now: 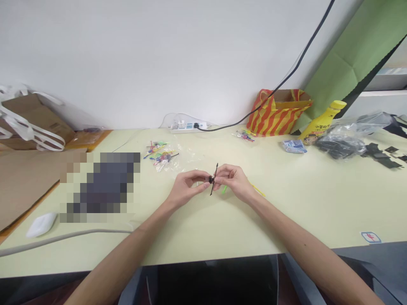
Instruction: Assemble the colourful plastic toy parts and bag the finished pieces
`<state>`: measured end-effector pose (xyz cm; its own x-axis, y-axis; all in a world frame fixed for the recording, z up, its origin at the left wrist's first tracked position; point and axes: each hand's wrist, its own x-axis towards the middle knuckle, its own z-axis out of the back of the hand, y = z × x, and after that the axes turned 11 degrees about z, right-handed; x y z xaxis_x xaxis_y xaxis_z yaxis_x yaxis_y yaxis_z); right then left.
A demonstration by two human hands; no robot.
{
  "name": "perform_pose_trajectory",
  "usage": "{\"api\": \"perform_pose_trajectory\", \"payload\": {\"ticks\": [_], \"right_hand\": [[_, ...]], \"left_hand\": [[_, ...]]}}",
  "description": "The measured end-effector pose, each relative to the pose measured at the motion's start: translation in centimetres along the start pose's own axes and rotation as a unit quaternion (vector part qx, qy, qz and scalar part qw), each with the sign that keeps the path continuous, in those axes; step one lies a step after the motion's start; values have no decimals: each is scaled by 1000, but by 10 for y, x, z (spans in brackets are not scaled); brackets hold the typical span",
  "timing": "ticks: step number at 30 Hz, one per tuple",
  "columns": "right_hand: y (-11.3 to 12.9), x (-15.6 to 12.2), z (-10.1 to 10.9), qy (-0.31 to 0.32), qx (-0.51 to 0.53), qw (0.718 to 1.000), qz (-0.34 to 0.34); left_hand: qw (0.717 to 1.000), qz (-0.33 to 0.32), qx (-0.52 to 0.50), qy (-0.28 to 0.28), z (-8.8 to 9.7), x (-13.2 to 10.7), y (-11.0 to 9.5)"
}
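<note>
Both my hands meet over the middle of the pale yellow table [286, 212]. My left hand [186, 186] pinches a small black hub on a thin black stick [214, 180] that stands nearly upright between the hands. My right hand [233, 180] is closed on the same stick from the right, and a green piece [224, 189] shows under its fingers. A yellow stick [258, 190] lies on the table just behind my right wrist.
Clear bags of colourful small parts [162, 154] lie beyond my hands. A power strip [187, 126] sits at the wall. A striped bag [278, 111], a yellow bottle [321, 122] and black parts in plastic [343, 142] stand right. Cardboard [22, 182] and a white object [41, 223] lie left.
</note>
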<state>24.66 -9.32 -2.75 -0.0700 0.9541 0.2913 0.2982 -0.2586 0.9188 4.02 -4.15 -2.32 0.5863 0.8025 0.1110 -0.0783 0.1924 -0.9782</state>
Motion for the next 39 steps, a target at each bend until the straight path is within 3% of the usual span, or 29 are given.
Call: {"api": "perform_pose_trajectory", "payload": {"ticks": [5, 11, 22, 34, 37, 39], "right_hand": [[-2, -2, 4, 41, 75, 994, -67], [-3, -3, 5, 66, 128, 985, -97], [3, -4, 3, 85, 126, 981, -123], [3, -4, 3, 101, 97, 979, -149], [8, -2, 5, 91, 37, 989, -108], [14, 0, 9, 20, -50, 998, -27]], "left_hand": [[1000, -13, -18, 8, -4, -1, -3], [1000, -22, -18, -5, -7, -2, -3], [998, -60, -10, -8, -8, -3, -1], [999, -24, 21, 20, -4, -2, 2], [998, -31, 44, -24, -6, 0, 1], [992, -39, 84, -88, -7, 2, 0]]}}
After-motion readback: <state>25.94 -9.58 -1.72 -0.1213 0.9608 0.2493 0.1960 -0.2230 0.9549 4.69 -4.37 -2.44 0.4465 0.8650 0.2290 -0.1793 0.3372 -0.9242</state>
